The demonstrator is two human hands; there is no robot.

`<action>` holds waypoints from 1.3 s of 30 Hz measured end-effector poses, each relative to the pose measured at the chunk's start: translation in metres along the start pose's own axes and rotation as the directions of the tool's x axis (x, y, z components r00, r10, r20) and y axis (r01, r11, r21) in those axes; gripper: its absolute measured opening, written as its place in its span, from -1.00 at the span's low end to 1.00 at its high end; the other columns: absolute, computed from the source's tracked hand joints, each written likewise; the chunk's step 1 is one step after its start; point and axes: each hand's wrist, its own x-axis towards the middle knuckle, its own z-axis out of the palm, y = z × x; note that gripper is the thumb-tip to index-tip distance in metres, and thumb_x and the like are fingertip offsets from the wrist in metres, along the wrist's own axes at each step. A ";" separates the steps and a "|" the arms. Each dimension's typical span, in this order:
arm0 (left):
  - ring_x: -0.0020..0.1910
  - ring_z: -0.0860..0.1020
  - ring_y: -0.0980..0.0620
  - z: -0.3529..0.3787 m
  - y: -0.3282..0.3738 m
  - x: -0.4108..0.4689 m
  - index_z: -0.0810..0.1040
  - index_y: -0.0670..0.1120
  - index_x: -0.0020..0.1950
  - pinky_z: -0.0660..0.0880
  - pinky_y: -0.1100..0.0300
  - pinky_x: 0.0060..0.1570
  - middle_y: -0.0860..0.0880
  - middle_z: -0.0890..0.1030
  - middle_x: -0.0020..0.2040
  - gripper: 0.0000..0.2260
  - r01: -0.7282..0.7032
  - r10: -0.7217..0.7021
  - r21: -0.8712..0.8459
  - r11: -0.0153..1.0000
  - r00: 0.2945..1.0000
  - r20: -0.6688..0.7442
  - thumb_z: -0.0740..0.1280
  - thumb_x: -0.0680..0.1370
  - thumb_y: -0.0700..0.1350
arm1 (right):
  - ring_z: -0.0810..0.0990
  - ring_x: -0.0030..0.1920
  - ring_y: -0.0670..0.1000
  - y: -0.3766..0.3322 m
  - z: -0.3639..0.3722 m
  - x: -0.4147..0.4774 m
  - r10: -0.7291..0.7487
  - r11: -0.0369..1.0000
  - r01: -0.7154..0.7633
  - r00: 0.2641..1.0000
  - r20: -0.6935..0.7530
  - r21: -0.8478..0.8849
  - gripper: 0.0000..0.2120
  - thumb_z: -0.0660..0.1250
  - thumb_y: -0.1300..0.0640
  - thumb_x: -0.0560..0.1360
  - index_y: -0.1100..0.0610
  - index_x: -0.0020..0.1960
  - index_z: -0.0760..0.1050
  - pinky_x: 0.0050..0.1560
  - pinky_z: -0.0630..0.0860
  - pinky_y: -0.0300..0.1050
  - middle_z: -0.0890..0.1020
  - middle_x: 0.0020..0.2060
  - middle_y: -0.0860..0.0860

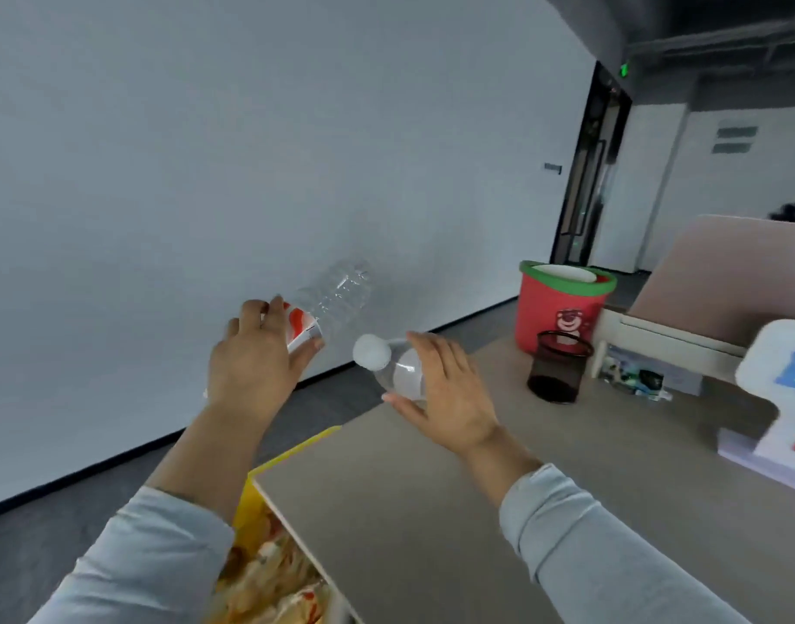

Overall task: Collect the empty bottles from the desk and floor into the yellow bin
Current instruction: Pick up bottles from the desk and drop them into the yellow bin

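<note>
My left hand (251, 367) is shut on a clear plastic bottle with a red and white label (337, 295), held in the air left of the desk with its base pointing up and right. My right hand (449, 394) grips a second clear bottle with a white cap (398, 367) over the desk's far left corner, cap pointing toward me. The yellow bin (292, 452) stands on the floor against the desk's left edge, below my left forearm. Several bottles with red labels lie inside it.
The beige desk (431, 511) carries a black mesh pen holder (560, 371), a red bucket with a green rim (562, 304), a white sign with blue and red letters (787, 389) and a pink partition (724, 272). A white wall is on the left, dark carpet below.
</note>
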 end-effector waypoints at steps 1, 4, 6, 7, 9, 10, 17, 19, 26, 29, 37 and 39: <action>0.24 0.41 -0.26 -0.004 -0.018 0.001 0.25 -0.18 0.46 0.45 -0.12 0.06 -0.19 0.36 0.33 -0.36 0.030 -0.031 0.040 0.999 1.000 0.004 0.24 0.52 0.18 | 0.46 0.14 0.07 -0.009 0.016 0.010 -0.017 0.999 0.017 1.000 0.007 0.047 -0.35 0.18 -0.28 0.42 0.15 0.32 0.28 0.10 0.48 -0.07 0.56 0.14 0.11; 0.25 0.40 -0.24 -0.018 -0.063 0.000 0.22 -0.18 0.47 0.45 -0.11 0.07 -0.19 0.35 0.34 -0.36 0.117 -0.120 0.140 0.983 0.993 0.016 0.19 0.54 0.19 | 0.36 0.33 0.12 -0.029 0.057 0.042 -0.040 0.994 0.027 0.991 0.127 0.106 -0.35 0.29 -0.15 0.43 0.13 0.41 0.22 0.35 0.30 0.04 0.45 0.32 0.14; 0.28 0.39 -0.21 -0.023 -0.086 -0.002 0.17 -0.16 0.49 0.45 -0.07 0.11 -0.17 0.33 0.35 -0.36 0.160 -0.168 0.188 0.969 0.985 0.027 0.15 0.55 0.20 | 0.13 0.49 0.11 -0.037 0.082 0.057 -0.003 0.999 -0.015 0.917 0.399 0.040 -0.26 0.34 -0.05 0.46 0.08 0.50 0.06 0.45 0.11 0.20 0.18 0.49 0.11; 0.29 0.38 -0.19 -0.024 -0.095 -0.003 0.15 -0.15 0.49 0.45 -0.05 0.12 -0.16 0.32 0.36 -0.36 0.174 -0.185 0.209 0.962 0.982 0.038 0.14 0.55 0.21 | 0.05 0.51 0.09 -0.040 0.092 0.061 0.029 1.000 -0.030 0.860 0.509 -0.005 -0.23 0.33 -0.05 0.48 0.05 0.52 -0.03 0.47 0.04 0.21 0.07 0.52 0.07; 0.30 0.37 -0.17 -0.023 -0.109 -0.005 0.13 -0.13 0.49 0.45 -0.01 0.13 -0.13 0.30 0.37 -0.37 0.187 -0.210 0.251 0.950 0.975 0.069 0.12 0.56 0.22 | 0.05 0.51 0.09 -0.050 0.107 0.062 0.046 0.999 -0.021 0.808 0.587 -0.049 -0.24 0.28 -0.07 0.51 0.03 0.53 -0.09 0.47 0.02 0.16 0.01 0.53 0.05; 0.30 0.38 -0.16 -0.020 -0.114 -0.006 0.13 -0.12 0.49 0.45 0.01 0.13 -0.13 0.30 0.37 -0.38 0.189 -0.219 0.268 0.945 0.972 0.090 0.11 0.56 0.23 | 0.09 0.50 0.10 -0.054 0.113 0.060 0.035 0.999 -0.017 0.815 0.578 -0.037 -0.27 0.25 -0.08 0.52 0.05 0.52 -0.07 0.47 0.05 0.13 0.05 0.52 0.05; 0.34 0.33 -0.15 0.028 -0.102 0.003 0.08 -0.09 0.51 0.40 0.00 0.21 -0.10 0.26 0.43 -0.37 0.112 -0.177 0.250 0.962 0.949 0.260 0.11 0.57 0.22 | 0.33 0.36 0.07 -0.038 0.107 0.049 0.062 0.998 -0.063 0.880 0.470 -0.014 -0.42 0.20 -0.05 0.55 0.08 0.48 0.09 0.33 0.26 -0.02 0.31 0.41 0.03; 0.41 0.24 -0.18 0.045 -0.091 0.010 0.01 -0.07 0.53 0.31 -0.05 0.29 -0.10 0.18 0.48 -0.32 0.070 -0.167 0.260 0.963 0.913 0.372 0.13 0.55 0.25 | 0.34 0.34 0.08 -0.025 0.097 0.047 0.086 0.996 -0.080 0.884 0.460 -0.032 -0.44 0.18 -0.05 0.56 0.08 0.48 0.10 0.31 0.27 -0.01 0.33 0.39 0.03; 0.40 0.24 -0.11 0.075 -0.036 0.012 0.09 -0.05 0.51 0.29 0.03 0.29 -0.06 0.22 0.46 -0.43 -0.061 -0.024 0.207 0.976 0.923 0.383 0.15 0.58 0.15 | 0.35 0.33 0.06 0.012 0.067 0.023 0.172 0.985 -0.141 0.870 0.463 -0.102 -0.47 0.18 -0.03 0.56 0.05 0.46 0.13 0.30 0.28 -0.03 0.35 0.37 0.01; 0.35 0.29 -0.09 0.082 -0.006 0.007 0.18 -0.05 0.47 0.33 0.07 0.24 -0.06 0.29 0.39 -0.50 -0.137 0.065 0.178 0.975 0.931 0.360 0.14 0.59 0.12 | 0.35 0.32 0.07 0.026 0.049 0.005 0.212 0.977 -0.170 0.855 0.473 -0.131 -0.48 0.16 -0.03 0.56 0.04 0.46 0.11 0.28 0.27 -0.03 0.35 0.37 0.01; 0.28 0.35 -0.09 0.106 0.106 -0.018 0.29 -0.07 0.42 0.35 0.07 0.20 -0.07 0.36 0.33 -0.56 -0.350 0.330 -0.002 0.937 0.882 0.336 0.16 0.58 0.05 | 0.38 0.29 0.06 0.088 -0.030 -0.058 0.379 0.922 -0.304 0.833 0.402 -0.240 -0.50 0.16 -0.03 0.56 0.04 0.46 0.16 0.29 0.29 -0.03 0.41 0.32 0.03; 0.30 0.34 -0.08 0.114 0.142 -0.029 0.29 -0.07 0.42 0.33 0.08 0.23 -0.06 0.35 0.34 -0.56 -0.409 0.400 -0.047 0.911 0.855 0.330 0.16 0.58 0.05 | 0.39 0.30 0.06 0.106 -0.057 -0.077 0.434 0.896 -0.353 0.823 0.366 -0.268 -0.51 0.15 -0.03 0.57 0.04 0.45 0.17 0.29 0.30 -0.04 0.41 0.34 0.01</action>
